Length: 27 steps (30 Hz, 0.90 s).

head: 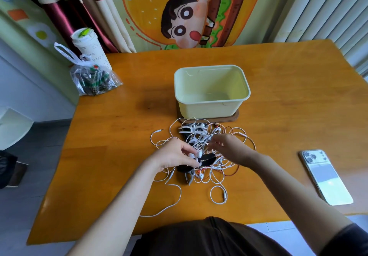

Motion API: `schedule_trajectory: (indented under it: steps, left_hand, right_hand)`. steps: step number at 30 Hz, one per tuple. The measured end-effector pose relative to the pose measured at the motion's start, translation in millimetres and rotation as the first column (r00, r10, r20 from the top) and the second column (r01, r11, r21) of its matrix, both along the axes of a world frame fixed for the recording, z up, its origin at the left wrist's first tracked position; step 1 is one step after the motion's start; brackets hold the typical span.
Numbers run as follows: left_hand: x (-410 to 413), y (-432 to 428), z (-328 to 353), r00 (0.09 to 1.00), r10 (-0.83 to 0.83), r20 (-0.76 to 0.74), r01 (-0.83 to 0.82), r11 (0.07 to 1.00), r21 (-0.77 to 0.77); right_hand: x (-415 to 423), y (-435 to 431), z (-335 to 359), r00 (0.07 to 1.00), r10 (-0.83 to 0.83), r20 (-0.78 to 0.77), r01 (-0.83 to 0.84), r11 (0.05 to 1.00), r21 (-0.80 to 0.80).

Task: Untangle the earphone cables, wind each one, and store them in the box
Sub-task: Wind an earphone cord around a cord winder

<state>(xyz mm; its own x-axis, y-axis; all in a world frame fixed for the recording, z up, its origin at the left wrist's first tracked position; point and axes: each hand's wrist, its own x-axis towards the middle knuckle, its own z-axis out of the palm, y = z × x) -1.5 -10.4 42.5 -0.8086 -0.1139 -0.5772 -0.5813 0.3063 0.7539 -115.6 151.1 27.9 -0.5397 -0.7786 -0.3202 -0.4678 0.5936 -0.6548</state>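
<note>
A pale yellow-green rectangular plastic box (pixel 207 108) stands open and upright on a brown rounded board (pixel 236 117), near the middle of an orange-brown wooden table (pixel 119 136).

Just in front of the box, on the person's side, lies a tangle of thin white and red earphone cables (pixel 197 131). Its far loops reach the edge of the board. White earbuds, black oval pieces (pixel 207 159) and a grey spring clip (pixel 189 176) are mixed into the heap. One white strand ends in a jack plug (pixel 160 130), which lies out to the front-left of the box. Another long strand trails away from the box toward the table's near edge.

The left hand (pixel 175 155) is over the part of the tangle farthest from the box, on its left side. Its thumb and curled fingers pinch a white earbud (pixel 194 155). The right hand (pixel 231 146) is over the right part of the tangle, closer to the box, with its fingers bent down among the white strands. Those fingers are blurred, so I cannot tell whether they grip a strand or only touch it.

Well apart from the box, to its front-right, a white smartphone (pixel 326 178) lies face down with its camera lenses at the end nearer the box. To the left of the box, at the table's edge, sits a clear plastic bag (pixel 95 80) of dark items with white handles. A white cylindrical cup (pixel 87 46) with green on its lid stands against the bag's far side. Behind the box, beyond the table, hangs a colourful cartoon cloth (pixel 189 17).
</note>
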Motion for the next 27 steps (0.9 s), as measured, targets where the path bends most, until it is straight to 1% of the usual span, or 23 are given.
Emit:
schedule_trajectory:
  steps: [2, 6, 13, 17, 21, 23, 25, 27]
  left_hand:
    - [2.7, -2.9, -3.9, 0.999, 0.053, -0.012, -0.054, 0.998, -0.030]
    - [6.5, -6.0, -10.4, 0.988, 0.143, -0.058, -0.147, 0.986, -0.074]
    - [6.4, -5.2, -15.3, 0.950, 0.285, -0.128, -0.293, 0.955, -0.043]
    - [3.3, -3.9, -16.5, 0.944, 0.308, -0.122, -0.312, 0.950, -0.022]
    - [3.3, -5.3, -18.9, 0.929, 0.338, -0.153, -0.346, 0.938, -0.023]
    - [2.5, -5.0, -23.0, 0.907, 0.383, -0.175, -0.397, 0.916, -0.054]
    - [-0.1, -4.2, -26.5, 0.856, 0.477, -0.198, -0.496, 0.866, -0.056]
    - [-3.9, -3.5, -28.2, 0.781, 0.591, -0.201, -0.599, 0.800, 0.027]
  right_hand:
    - [-2.3, -1.6, 4.9, 0.999, 0.008, 0.038, -0.009, 1.000, 0.021]
    - [0.7, -5.0, 11.2, 0.999, -0.046, -0.003, 0.046, 0.999, -0.024]
    - [5.2, -10.8, 17.8, 0.990, -0.126, -0.066, 0.121, 0.990, -0.070]
    - [4.5, -12.7, 18.2, 0.969, -0.224, -0.105, 0.212, 0.971, -0.115]
    - [7.6, -9.1, 18.2, 0.971, -0.218, -0.103, 0.205, 0.971, -0.124]
    - [15.3, -8.7, 19.5, 0.976, -0.197, -0.089, 0.180, 0.970, -0.165]
    - [27.0, -10.0, 18.0, 0.982, -0.166, -0.090, 0.144, 0.967, -0.209]
    - [41.0, -12.9, 12.9, 0.988, -0.126, -0.085, 0.102, 0.964, -0.247]
